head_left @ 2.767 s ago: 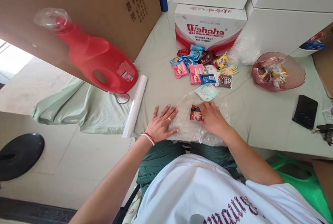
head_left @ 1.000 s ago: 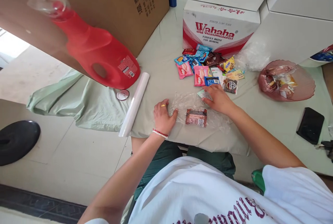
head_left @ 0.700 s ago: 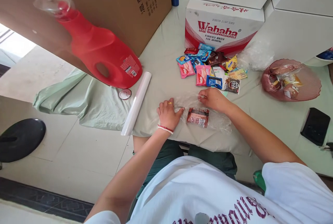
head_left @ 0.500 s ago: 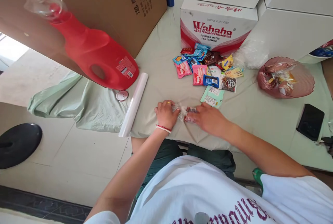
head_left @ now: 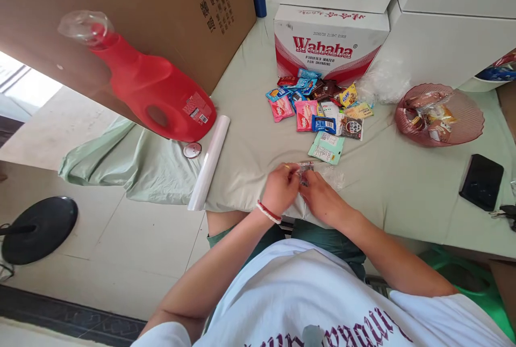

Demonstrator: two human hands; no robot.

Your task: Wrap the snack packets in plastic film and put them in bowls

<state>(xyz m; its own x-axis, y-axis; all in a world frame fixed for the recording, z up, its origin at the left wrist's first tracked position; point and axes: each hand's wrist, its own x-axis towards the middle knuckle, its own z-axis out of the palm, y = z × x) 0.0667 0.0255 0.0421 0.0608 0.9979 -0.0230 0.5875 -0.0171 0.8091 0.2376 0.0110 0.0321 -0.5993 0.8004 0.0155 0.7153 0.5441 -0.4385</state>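
Note:
My left hand (head_left: pixel 281 188) and my right hand (head_left: pixel 321 197) meet near the front edge of the covered table. Their fingers are closed in a pinch on a small clear-wrapped snack packet (head_left: pixel 307 166) with dark reddish print. Fingers hide much of it, so its contents cannot be made out. Crumpled clear plastic (head_left: pixel 332 176) lies just right of the packet, above my right hand. Beyond the hands rests a pale green packet (head_left: pixel 327 147), and behind it a pile of snack packets holds a pink packet (head_left: pixel 306 115) and a blue packet (head_left: pixel 324 124).
A Wahaha carton (head_left: pixel 330 45) stands behind the pile. To the right are a pink glass bowl (head_left: pixel 470 121) holding wrapped snacks, and a black phone (head_left: pixel 481 182). On the left, a white roll (head_left: pixel 209 163) lies beside a red jug (head_left: pixel 161 89) and a large cardboard box (head_left: pixel 153 8).
My left hand has moved right, and both hands now meet at the packet with fingers pinched. The clear plastic, earlier between the hands, now lies to the right. The view has shifted slightly.

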